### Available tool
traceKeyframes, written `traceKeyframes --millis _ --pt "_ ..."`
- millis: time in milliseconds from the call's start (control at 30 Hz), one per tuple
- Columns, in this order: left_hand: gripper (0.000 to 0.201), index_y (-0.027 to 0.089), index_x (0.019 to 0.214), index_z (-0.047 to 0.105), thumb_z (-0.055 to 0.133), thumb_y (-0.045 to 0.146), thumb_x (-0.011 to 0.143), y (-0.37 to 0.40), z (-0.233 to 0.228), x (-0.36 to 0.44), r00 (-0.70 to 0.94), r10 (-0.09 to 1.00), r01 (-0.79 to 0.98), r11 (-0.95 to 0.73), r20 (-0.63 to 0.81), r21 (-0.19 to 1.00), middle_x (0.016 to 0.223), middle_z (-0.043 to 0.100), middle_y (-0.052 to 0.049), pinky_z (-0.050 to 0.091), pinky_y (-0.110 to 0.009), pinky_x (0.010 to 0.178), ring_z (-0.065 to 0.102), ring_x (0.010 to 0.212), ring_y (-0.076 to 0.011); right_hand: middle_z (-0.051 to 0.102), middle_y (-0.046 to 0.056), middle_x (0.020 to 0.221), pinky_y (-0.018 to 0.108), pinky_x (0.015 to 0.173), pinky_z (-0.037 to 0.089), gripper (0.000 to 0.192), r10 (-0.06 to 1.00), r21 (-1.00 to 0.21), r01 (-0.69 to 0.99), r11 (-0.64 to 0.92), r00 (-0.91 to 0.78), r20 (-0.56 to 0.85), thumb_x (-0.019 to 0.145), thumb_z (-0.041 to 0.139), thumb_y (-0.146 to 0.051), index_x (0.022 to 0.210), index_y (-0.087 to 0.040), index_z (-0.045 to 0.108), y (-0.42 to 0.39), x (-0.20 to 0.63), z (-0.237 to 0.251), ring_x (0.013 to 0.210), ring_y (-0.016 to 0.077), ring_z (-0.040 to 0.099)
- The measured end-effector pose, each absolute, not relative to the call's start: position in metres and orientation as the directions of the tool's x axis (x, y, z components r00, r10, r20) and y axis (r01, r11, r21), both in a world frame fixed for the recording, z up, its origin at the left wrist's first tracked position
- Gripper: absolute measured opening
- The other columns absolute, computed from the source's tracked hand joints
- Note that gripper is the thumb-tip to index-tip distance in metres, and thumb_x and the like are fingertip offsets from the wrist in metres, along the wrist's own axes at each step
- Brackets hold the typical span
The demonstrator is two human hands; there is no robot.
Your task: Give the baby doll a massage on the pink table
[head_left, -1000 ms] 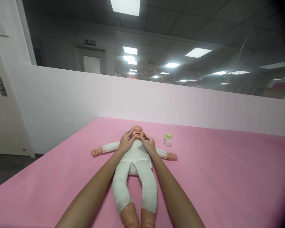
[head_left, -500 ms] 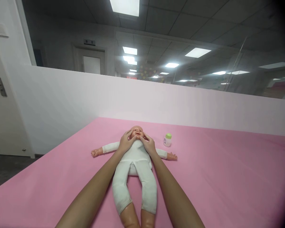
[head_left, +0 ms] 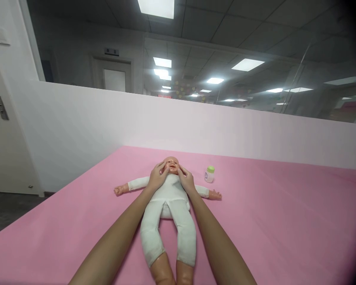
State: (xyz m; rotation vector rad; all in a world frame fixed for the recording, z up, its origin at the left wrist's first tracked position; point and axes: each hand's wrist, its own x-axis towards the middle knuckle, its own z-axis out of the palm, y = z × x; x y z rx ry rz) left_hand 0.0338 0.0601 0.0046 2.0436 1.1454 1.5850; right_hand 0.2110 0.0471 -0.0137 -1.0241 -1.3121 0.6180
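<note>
Head view shows a baby doll (head_left: 169, 206) lying face up on a pink sheet (head_left: 269, 221), head away from the camera and legs toward it. The doll wears a white one-piece suit; its bare arms extend sideways and its bare lower legs run out of the bottom edge of the frame.

Left hand (head_left: 156, 179): placed at the left side of the doll's head. The fingers (head_left: 161, 165) are spread and gently curved, with the tips resting on the cheek. The hand is not closed around anything; contact is by fingertip only.

Right hand (head_left: 186, 179): placed at the right side of the doll's head in a mirrored pose. Its fingers (head_left: 181, 169) are likewise spread and slightly bent, tips touching the opposite cheek, with no grasp formed. The heels of both hands sit over the doll's upper chest and shoulders. Both forearms run from the lower frame edge along either side of the doll's torso and legs.

Small bottle (head_left: 209, 174): white body with a green cap, standing upright on the sheet near the doll's outstretched arm on the right side, apart from both hands.

Behind the sheet stands a white partition wall (head_left: 195, 126) with glass above it. A door (head_left: 0, 130) with a metal handle is at the far left.
</note>
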Motion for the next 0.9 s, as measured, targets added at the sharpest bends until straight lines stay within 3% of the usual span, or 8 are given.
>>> traceKeyframes --millis 100,267,467,667,833,900 --pt "0.059 0.021 0.142 0.061 0.071 0.044 0.088 0.0595 0.0051 0.0335 0.085 0.756 0.396 -0.624 0.649 0.674 0.145 0.060 -0.013 0.051 -0.042 0.104 0.057 0.132 -0.0294 0.067 0.011 0.136 0.041 0.106 0.052 0.060 0.855 -0.872 0.170 0.460 0.182 0.486 0.083 0.071 -0.047 0.135 -0.017 0.067 0.0471 0.2108 -0.0137 0.121 0.0283 0.067" --pt "0.045 0.022 0.136 0.066 0.058 0.042 0.097 0.0611 0.0037 0.0334 0.066 0.731 0.394 -0.644 0.679 0.656 0.142 0.063 -0.012 0.046 -0.042 0.111 0.058 0.132 -0.0267 0.067 0.009 0.136 0.041 0.112 0.048 0.052 0.843 -0.866 0.173 0.469 0.204 0.497 0.090 0.061 -0.047 0.132 -0.018 0.069 0.0493 0.2112 -0.0154 0.130 0.0268 0.061" --pt "0.057 0.021 0.142 0.060 0.068 0.042 0.090 0.0598 0.0042 0.0331 0.081 0.756 0.392 -0.623 0.649 0.677 0.144 0.061 -0.013 0.052 -0.040 0.103 0.057 0.132 -0.0287 0.065 0.010 0.139 0.040 0.106 0.053 0.068 0.854 -0.870 0.163 0.466 0.174 0.490 0.079 0.076 -0.049 0.138 -0.017 0.064 0.0472 0.2109 -0.0147 0.122 0.0285 0.066" --pt "0.043 0.020 0.134 0.067 0.055 0.041 0.099 0.0613 0.0042 0.0334 0.056 0.741 0.401 -0.630 0.669 0.665 0.142 0.063 -0.012 0.045 -0.043 0.112 0.058 0.132 -0.0269 0.066 0.011 0.137 0.042 0.109 0.050 0.054 0.850 -0.872 0.163 0.462 0.201 0.487 0.089 0.064 -0.048 0.132 -0.016 0.068 0.0487 0.2107 -0.0142 0.129 0.0284 0.062" --pt "0.051 0.021 0.139 0.063 0.067 0.038 0.091 0.0615 0.0034 0.0331 0.068 0.758 0.396 -0.618 0.649 0.680 0.144 0.061 -0.012 0.053 -0.039 0.101 0.059 0.130 -0.0282 0.066 0.011 0.138 0.040 0.107 0.052 0.061 0.860 -0.881 0.164 0.444 0.197 0.471 0.083 0.071 -0.050 0.134 -0.017 0.067 0.0465 0.2103 -0.0130 0.125 0.0283 0.065" --pt "0.050 0.020 0.139 0.063 0.066 0.038 0.092 0.0614 0.0035 0.0330 0.073 0.752 0.402 -0.624 0.655 0.670 0.144 0.061 -0.013 0.051 -0.040 0.104 0.058 0.131 -0.0283 0.065 0.012 0.138 0.040 0.106 0.053 0.065 0.860 -0.879 0.166 0.448 0.189 0.474 0.081 0.074 -0.048 0.137 -0.015 0.065 0.0463 0.2103 -0.0132 0.124 0.0290 0.066"
